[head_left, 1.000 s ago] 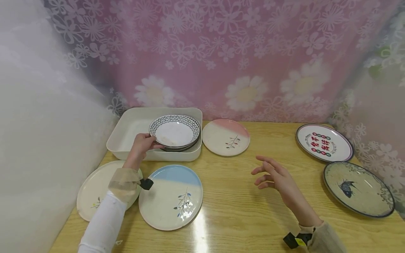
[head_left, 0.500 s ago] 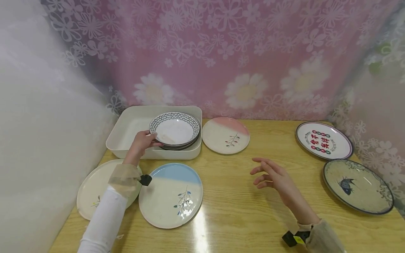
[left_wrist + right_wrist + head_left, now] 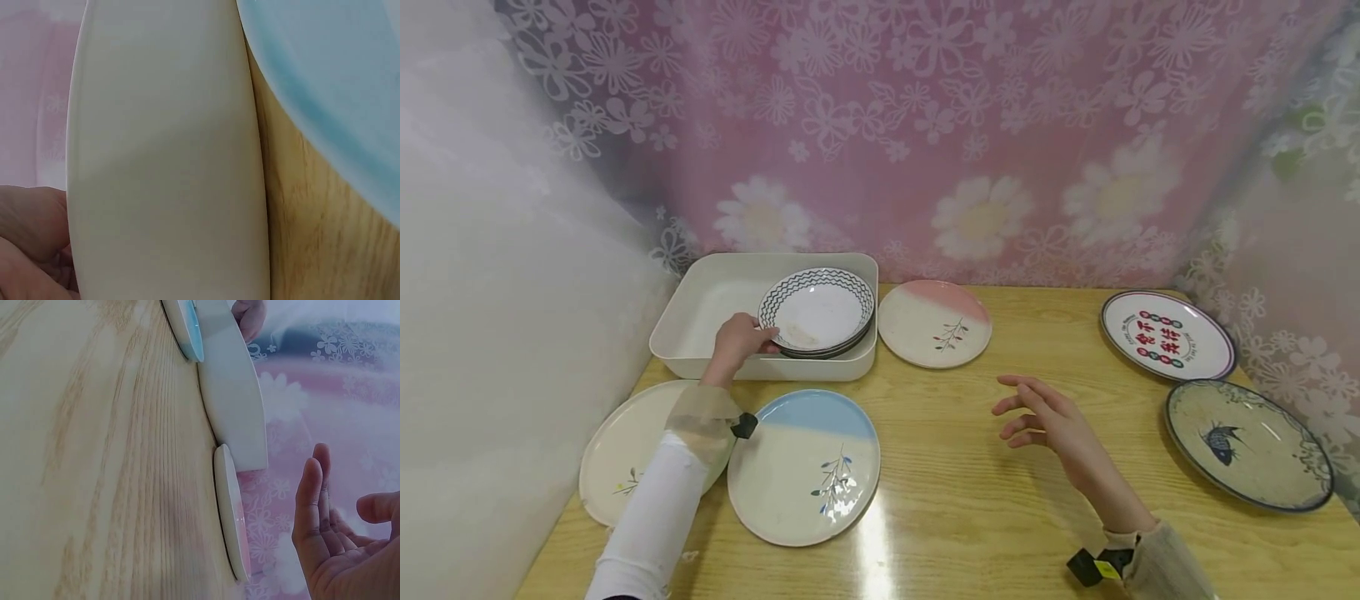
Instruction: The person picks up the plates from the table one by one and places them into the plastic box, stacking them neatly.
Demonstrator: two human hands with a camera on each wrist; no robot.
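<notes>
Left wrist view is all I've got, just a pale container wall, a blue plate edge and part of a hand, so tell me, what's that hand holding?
Observer: The head view shows the left hand pinching the near-left rim of a zigzag-patterned bowl.

Operator: Okay, is there anything underneath that bowl?

Observer: Yes, the dark rim of at least one more dish shows just below it.

Operator: And what's the other hand doing?

Observer: The right hand holds nothing; its fingers are relaxed and slightly bent.
</notes>
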